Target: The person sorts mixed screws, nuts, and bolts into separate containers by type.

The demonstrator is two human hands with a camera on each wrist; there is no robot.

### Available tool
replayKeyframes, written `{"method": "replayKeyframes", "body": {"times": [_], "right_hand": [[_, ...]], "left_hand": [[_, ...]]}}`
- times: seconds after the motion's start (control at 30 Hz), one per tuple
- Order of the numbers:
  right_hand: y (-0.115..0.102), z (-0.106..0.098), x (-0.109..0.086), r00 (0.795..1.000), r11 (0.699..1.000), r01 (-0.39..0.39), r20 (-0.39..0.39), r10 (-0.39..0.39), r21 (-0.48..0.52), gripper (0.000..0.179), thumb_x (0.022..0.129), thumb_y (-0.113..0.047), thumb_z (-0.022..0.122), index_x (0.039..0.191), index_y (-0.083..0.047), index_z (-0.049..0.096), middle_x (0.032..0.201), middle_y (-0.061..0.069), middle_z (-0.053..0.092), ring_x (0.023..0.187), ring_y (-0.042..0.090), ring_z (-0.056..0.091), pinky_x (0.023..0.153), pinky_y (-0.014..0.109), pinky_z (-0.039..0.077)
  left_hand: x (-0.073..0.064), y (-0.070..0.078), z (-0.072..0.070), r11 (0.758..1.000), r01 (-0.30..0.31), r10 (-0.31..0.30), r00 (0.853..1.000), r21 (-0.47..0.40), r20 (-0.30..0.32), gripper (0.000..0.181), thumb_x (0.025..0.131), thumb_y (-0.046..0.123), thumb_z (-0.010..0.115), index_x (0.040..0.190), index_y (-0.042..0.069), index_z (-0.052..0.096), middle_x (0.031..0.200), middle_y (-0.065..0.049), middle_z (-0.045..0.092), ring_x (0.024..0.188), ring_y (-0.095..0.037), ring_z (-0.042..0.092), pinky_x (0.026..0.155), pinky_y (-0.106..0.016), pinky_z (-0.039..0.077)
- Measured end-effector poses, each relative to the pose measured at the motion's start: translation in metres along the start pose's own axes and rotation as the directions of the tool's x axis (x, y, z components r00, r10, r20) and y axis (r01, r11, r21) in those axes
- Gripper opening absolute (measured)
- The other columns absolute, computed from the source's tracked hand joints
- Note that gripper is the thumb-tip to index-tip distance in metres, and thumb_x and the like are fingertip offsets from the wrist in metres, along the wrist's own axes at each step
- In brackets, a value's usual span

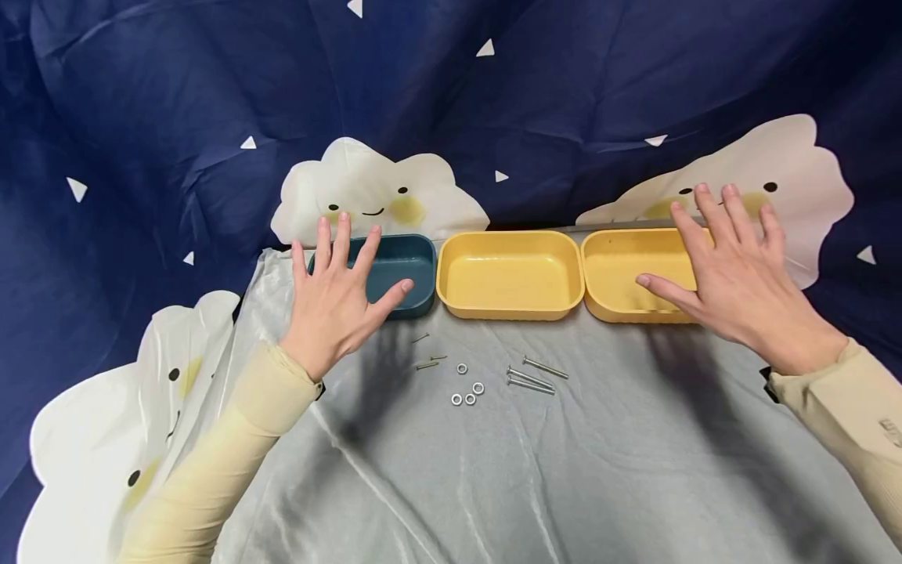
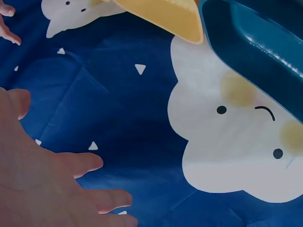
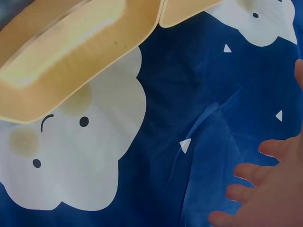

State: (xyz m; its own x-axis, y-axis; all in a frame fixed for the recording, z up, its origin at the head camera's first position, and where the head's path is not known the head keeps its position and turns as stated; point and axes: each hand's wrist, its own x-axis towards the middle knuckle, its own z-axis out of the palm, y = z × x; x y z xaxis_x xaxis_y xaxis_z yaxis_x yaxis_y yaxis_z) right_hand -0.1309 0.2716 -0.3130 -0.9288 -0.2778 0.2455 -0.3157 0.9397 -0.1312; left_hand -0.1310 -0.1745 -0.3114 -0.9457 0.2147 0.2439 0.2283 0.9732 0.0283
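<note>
My left hand (image 1: 337,304) is spread with straight fingers over the dark teal tray (image 1: 412,274), overlapping its left part in the head view. Nothing is in it. My right hand (image 1: 747,290), also spread and holding nothing, overlaps the right end of the right-hand yellow tray (image 1: 620,274). Between the hands is a middle yellow tray (image 1: 510,313). On the grey cloth in front of the trays lie several hex nuts (image 1: 478,388), three long bolts (image 1: 546,367) and three small screws (image 1: 427,366). Both wrist views show spread fingers against the blue cloth.
The three trays stand side by side in a row at the back of the grey cloth (image 1: 451,486). Behind them rises a dark blue curtain (image 1: 423,78) with white clouds and small triangles. Folds run across the grey cloth at the front.
</note>
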Motion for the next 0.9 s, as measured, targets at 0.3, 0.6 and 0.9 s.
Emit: {"method": "replayKeyframes", "body": {"times": [0.3,0.6,0.9], "right_hand": [[-0.003,0.003,-0.005,0.997,0.999,0.005,-0.071,-0.002,0.046,0.086,0.088,-0.049,0.064,0.151,-0.003,0.027,0.16,0.02,0.015,0.149,0.039,0.003,0.114,0.064,-0.001],[-0.015,0.026,-0.008,0.932,0.974,0.087,-0.362,-0.005,0.21,0.06,0.084,-0.034,0.068,0.132,-0.001,0.052,0.14,0.022,0.046,0.133,0.044,0.034,0.095,0.064,0.023],[-0.046,0.07,0.003,0.843,0.897,0.196,-0.535,0.051,0.395,0.042,0.084,-0.022,0.063,0.116,0.006,0.062,0.115,0.026,0.059,0.106,0.045,0.048,0.091,0.046,0.033]], "left_hand": [[-0.002,0.001,0.007,0.998,-0.028,0.024,0.996,-0.051,-0.091,0.084,0.087,0.077,0.033,0.151,0.023,0.033,0.16,-0.017,0.021,0.149,-0.036,0.013,0.114,-0.064,0.011],[-0.006,-0.018,0.029,0.936,0.011,-0.093,0.971,-0.351,-0.219,0.068,0.091,0.059,0.048,0.143,0.015,0.045,0.152,-0.016,0.035,0.146,-0.033,0.025,0.113,-0.057,0.022],[-0.016,-0.049,0.051,0.85,0.06,-0.243,0.926,-0.524,-0.289,0.055,0.097,0.048,0.047,0.136,0.01,0.052,0.141,-0.013,0.047,0.132,-0.03,0.042,0.108,-0.047,0.034]]}}
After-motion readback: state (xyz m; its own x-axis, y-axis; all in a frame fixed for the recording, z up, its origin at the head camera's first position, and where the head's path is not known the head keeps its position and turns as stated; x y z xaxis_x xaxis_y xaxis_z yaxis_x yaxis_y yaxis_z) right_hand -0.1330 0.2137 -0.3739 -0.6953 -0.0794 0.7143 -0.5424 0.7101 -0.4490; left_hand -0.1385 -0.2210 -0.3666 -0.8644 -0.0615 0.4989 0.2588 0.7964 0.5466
